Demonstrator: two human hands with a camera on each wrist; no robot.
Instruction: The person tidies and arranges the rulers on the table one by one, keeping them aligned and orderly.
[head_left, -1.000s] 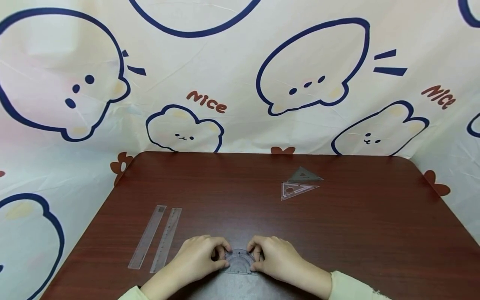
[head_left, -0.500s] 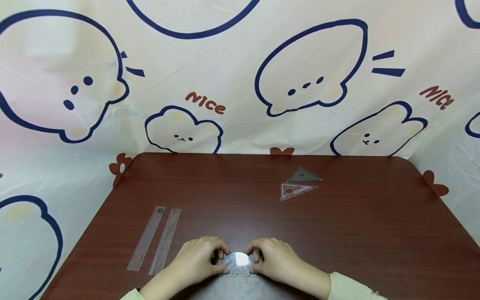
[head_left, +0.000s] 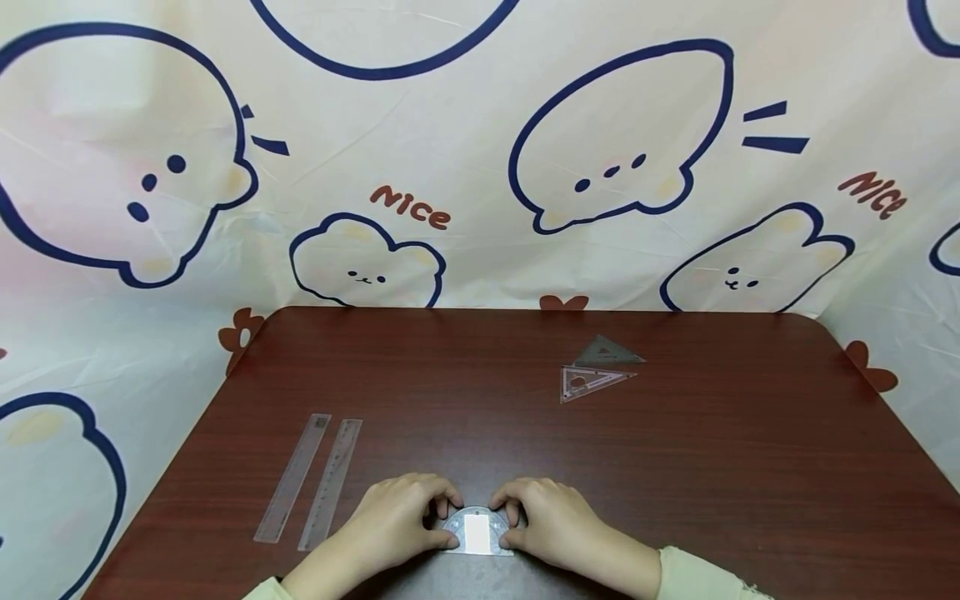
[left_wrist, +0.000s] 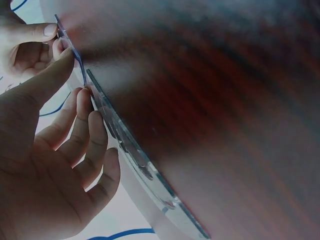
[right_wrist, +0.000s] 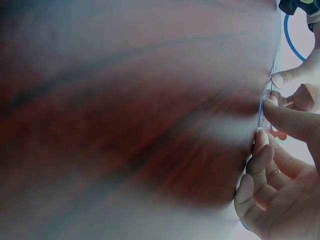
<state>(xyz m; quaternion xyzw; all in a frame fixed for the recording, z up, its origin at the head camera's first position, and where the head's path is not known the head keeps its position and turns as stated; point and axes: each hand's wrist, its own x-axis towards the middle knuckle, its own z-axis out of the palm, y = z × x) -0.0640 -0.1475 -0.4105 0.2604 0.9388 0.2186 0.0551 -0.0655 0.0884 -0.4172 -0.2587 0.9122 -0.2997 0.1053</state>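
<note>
A clear protractor (head_left: 477, 532) is held at the near edge of the brown table (head_left: 480, 433), just in front of the person, with its curved edge turned to the far side and its straight edge near. It is pinched at its left end by the curled fingers and thumb of the left hand (head_left: 397, 521), and at its right end by those of the right hand (head_left: 551, 525). In the left wrist view the protractor (left_wrist: 132, 150) is seen edge-on against the tabletop. Two clear straight rulers (head_left: 307, 483) are laid side by side to the left, and two clear set squares (head_left: 596, 371) are laid well apart from the hands, far and to the right. A cartoon-printed cloth (head_left: 480, 150) is hung behind the table.
</note>
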